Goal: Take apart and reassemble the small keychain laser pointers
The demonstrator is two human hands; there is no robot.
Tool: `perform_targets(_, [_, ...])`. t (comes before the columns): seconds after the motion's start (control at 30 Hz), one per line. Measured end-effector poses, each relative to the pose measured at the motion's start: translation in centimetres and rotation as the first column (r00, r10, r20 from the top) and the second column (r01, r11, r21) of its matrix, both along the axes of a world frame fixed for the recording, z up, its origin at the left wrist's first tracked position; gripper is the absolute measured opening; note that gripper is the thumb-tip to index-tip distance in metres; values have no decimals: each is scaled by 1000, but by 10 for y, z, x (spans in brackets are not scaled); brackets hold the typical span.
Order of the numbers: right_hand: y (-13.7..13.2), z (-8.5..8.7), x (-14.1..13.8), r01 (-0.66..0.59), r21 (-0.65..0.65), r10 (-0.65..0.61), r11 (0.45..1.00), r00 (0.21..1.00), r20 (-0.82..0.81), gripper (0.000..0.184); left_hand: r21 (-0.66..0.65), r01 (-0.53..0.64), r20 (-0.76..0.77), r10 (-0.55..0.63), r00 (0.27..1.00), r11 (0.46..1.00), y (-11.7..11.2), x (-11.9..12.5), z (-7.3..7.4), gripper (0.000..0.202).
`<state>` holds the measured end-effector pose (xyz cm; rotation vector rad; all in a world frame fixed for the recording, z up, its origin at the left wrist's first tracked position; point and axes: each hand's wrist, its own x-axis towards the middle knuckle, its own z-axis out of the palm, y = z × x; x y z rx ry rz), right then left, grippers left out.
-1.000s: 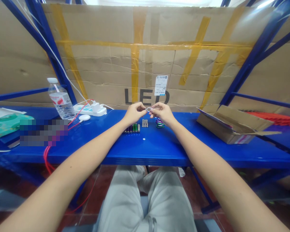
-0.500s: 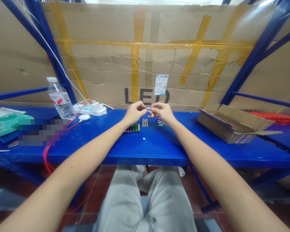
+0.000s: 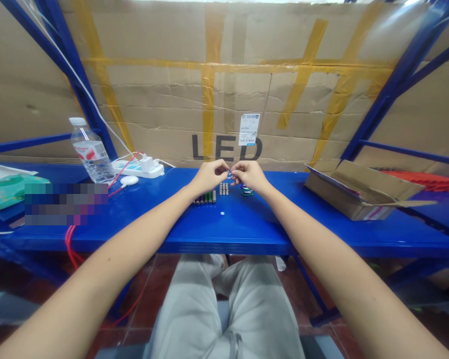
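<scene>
My left hand and my right hand meet over the back half of the blue table. Their fingertips pinch a small silvery loop between them; its exact kind is too small to make out. Below my left hand, partly covered by it, stands a row of short metal tubes in dark, green and silver colours. Small round silvery pieces sit in neat rows between the hands. Beside my right hand lies a little pile of purple and green metallic loops. A tiny white disc rests nearer the front edge.
On the left are a water bottle, a white power strip, red cables and a green packet. An open cardboard box stands right, with red material behind it. A large cardboard sheet closes off the back.
Both hands have come down slightly and drawn a little closer together around the silvery loop. The things on the table stay in place; the camera view has shifted slightly.
</scene>
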<state>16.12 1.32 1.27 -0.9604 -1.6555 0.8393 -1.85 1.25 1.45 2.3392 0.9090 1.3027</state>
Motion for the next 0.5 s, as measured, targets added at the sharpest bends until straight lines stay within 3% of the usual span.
perform_targets(0.27, [-1,-1,0,13,-14,-12,1000,996,89,17,20,-89,68,88,994,996,5,-6,4,7])
perform_targets(0.5, [2,-1,12,110,-4,-107,994,976,192,17,-31,-212,9,212,977,977,16,-18,2,11])
